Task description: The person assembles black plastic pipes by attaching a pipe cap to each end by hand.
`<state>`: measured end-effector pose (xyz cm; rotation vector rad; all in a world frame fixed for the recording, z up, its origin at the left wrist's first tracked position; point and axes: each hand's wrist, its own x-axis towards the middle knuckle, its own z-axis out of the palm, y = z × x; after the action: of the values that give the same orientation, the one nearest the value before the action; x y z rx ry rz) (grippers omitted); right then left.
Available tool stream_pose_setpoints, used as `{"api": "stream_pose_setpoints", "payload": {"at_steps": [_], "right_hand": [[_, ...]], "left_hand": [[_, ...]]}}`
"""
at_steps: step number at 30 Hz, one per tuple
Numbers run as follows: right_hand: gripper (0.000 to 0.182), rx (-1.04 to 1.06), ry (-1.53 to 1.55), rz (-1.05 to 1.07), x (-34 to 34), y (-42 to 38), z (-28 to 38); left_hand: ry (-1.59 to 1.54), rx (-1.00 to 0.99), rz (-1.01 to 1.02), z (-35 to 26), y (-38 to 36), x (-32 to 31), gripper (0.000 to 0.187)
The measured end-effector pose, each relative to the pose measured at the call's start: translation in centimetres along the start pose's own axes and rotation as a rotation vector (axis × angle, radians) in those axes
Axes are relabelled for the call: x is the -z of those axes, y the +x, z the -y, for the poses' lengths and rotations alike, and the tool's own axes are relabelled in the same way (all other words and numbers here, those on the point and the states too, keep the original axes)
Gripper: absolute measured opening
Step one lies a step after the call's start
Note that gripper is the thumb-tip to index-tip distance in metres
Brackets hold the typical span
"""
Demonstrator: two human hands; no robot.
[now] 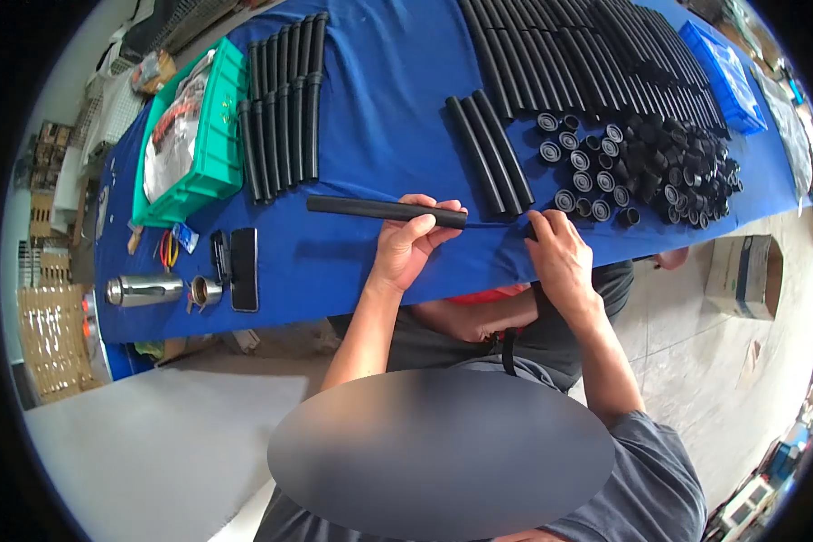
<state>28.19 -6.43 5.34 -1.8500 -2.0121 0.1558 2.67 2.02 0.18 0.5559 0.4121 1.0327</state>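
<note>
Crosswise, black tube (357, 208), gripped in left hand (408, 246)

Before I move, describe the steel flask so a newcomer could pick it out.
On the blue tablecloth, find the green crate at the left end. The steel flask lies on its side between it and the cloth's near edge. It is the long shiny cylinder, unlike the short steel cup and flat black smartphone.
</note>
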Motion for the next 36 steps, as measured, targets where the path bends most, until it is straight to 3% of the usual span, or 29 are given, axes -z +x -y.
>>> {"api": "stream_pose_setpoints", "payload": {"at_steps": [1,4,6,9,31,36], "right_hand": [[0.046,0.053,0.033,-0.099,0.4,0.2,0.3],[0.045,-0.128,0.449,0.059,1.6,0.7,2.9],[0.039,-0.359,1.088,0.166,-1.5,0.4,3.4],[0.046,-0.387,1.4,0.143,-4.7,1.1,4.6],[0.036,-0.225,1.096,0.03,-6.5,0.4,4.6],[0.036,-0.259,1.158,0.048,-6.4,0.4,4.6]], "left_hand": [[-0.007,0.001,0.0,-0.1,0.0,-0.1,0.024],[-0.035,-0.014,0.011,0.2,0.2,0.2,0.023],[-0.042,-0.025,0.027,0.2,0.3,0.3,0.023],[-0.043,-0.031,0.019,0.4,0.2,0.2,0.022],[0.114,0.061,-0.087,-0.2,-0.5,-0.3,0.021],[0.126,0.069,-0.104,-0.2,-0.4,-0.6,0.022]]}}
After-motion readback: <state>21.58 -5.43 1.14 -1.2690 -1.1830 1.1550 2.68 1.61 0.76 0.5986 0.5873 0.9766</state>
